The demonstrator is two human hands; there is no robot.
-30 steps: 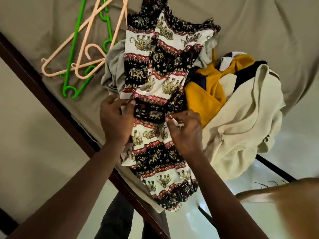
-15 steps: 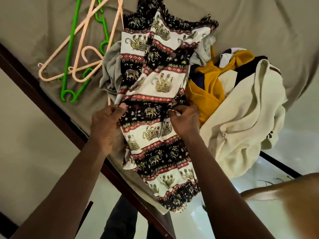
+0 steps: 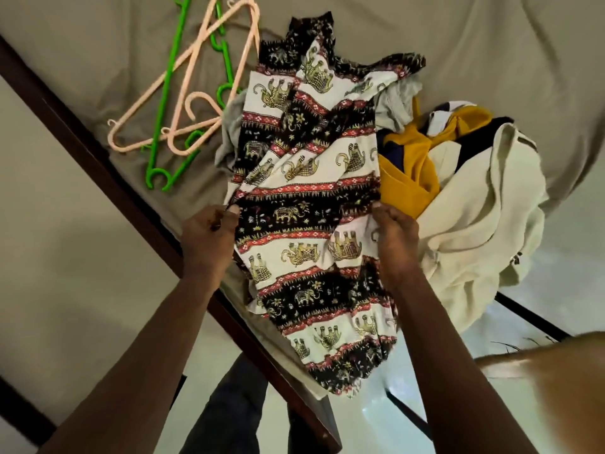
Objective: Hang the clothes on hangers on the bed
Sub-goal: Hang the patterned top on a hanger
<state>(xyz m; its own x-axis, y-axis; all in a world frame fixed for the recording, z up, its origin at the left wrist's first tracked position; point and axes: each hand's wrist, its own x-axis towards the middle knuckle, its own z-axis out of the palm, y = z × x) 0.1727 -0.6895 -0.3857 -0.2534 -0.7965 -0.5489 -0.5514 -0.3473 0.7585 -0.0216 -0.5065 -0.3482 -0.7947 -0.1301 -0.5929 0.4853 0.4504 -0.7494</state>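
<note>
An elephant-print garment (image 3: 304, 204) in black, white and red lies across the corner of the bed (image 3: 442, 34), its lower end hanging over the edge. My left hand (image 3: 209, 231) pinches its left edge. My right hand (image 3: 394, 234) grips its right edge, fingers curled into the cloth. The fabric is spread between the two hands. Peach hangers (image 3: 196, 93) and green hangers (image 3: 168, 132) lie tangled on the sheet, up and left of the garment.
A pile of clothes sits right of the garment: a mustard piece (image 3: 409, 165), a cream garment (image 3: 484, 224), a grey one (image 3: 396, 103) and something dark. The dark wooden bed frame (image 3: 124, 194) runs diagonally. My legs stand on the pale floor (image 3: 65, 257).
Both hands have moved apart along the garment, the left out to its left edge and the right to its right edge, spreading the cloth wider between them.
</note>
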